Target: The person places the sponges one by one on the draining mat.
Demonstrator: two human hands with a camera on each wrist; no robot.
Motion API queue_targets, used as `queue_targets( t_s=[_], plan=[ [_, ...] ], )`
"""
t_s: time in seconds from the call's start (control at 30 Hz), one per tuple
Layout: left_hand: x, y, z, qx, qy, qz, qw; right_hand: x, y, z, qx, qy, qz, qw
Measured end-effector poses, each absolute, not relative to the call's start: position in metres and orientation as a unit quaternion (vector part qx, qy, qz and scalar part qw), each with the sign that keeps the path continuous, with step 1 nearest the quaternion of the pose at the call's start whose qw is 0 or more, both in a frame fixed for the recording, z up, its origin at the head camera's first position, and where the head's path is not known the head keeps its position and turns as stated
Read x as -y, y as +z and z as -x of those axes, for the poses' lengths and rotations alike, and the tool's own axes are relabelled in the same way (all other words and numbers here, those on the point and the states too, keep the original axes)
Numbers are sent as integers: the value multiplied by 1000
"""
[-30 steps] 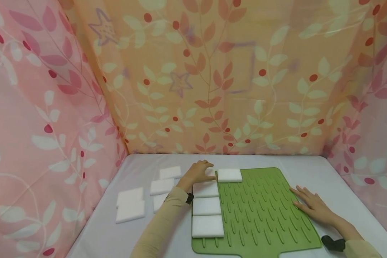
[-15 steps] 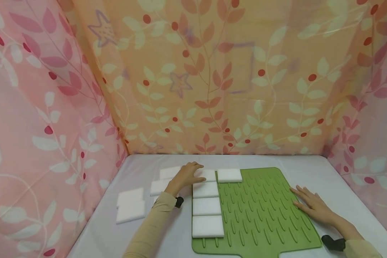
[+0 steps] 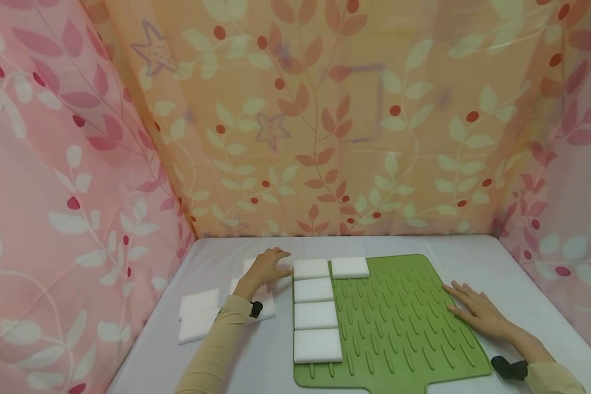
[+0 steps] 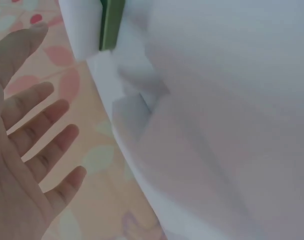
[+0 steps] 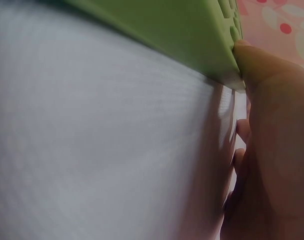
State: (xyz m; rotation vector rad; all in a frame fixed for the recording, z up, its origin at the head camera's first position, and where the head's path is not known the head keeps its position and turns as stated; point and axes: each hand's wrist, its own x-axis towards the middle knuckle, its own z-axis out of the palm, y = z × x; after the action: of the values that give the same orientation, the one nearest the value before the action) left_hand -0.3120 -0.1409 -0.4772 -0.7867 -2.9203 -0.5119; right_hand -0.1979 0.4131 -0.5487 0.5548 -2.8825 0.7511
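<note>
A green ridged mat [image 3: 389, 323] lies on the white table. White rectangular sponge-like blocks [image 3: 315, 316] form a column along its left side, and another white block [image 3: 350, 267] sits at its far edge beside the column's top. My left hand [image 3: 266, 269] hovers left of the mat over loose white blocks [image 3: 268, 306], partly hiding them. In the left wrist view the left hand [image 4: 21, 145] holds nothing, its fingers apart. At the mat's right edge rests my right hand [image 3: 480, 313], fingers extended; in the right wrist view its thumb [image 5: 272, 65] touches the mat's rim [image 5: 212, 45].
Two more white blocks [image 3: 198, 323] lie farther left on the table [image 3: 152, 361], one overlapping the other. Floral curtains [image 3: 320, 120] close off the back and both sides. A narrower tab of the mat [image 3: 399, 389] extends toward the near edge.
My left hand has moved left from the column's top block to the loose blocks, uncovering the column's far end. The right hand stays at the mat's edge.
</note>
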Motion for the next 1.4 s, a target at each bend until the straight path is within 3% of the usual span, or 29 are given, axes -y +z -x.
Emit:
queue_targets(
  t_s=[0.73, 1.4],
  plan=[
    [210, -487, 329, 962, -167, 217, 14, -416, -552, 201, 950, 244, -187, 62],
    [221, -485, 332, 969, -158, 185, -51, -414, -550, 200, 949, 242, -188, 71]
  ],
)
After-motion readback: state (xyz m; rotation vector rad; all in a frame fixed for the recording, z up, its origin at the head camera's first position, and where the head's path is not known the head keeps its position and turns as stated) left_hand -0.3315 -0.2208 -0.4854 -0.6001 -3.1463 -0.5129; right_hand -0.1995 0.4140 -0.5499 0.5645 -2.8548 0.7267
